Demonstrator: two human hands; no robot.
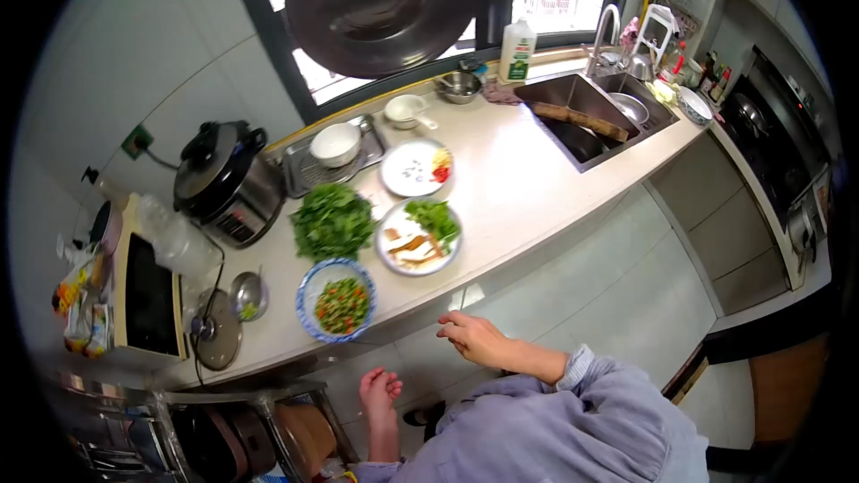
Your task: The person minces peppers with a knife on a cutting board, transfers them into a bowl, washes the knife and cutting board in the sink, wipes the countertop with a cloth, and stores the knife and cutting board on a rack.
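My left hand (pixel 380 388) hangs in front of the counter's near edge, its fingers loosely curled and apart, with nothing visible in them. To its right, my right hand (pixel 474 338) reaches past the edge with bent, slightly spread fingers, also holding nothing. Nearest to both on the counter is a blue-and-white bowl (pixel 310 311) of chopped green and orange vegetables. Beside it lies a plate (pixel 436 266) with pale and brown slices and green leaves. Behind these are a heap of leafy greens (pixel 333 222) and a white plate (pixel 407 181) with small red and yellow chopped pieces.
A pressure cooker (pixel 228 181), a glass lid (pixel 219 340) and a small metal bowl (pixel 248 293) stand left. White bowls (pixel 335 145) sit at the back. The sink (pixel 559 94) holds a long brown object (pixel 577 121). A large dark wok (pixel 380 9) hangs before the window.
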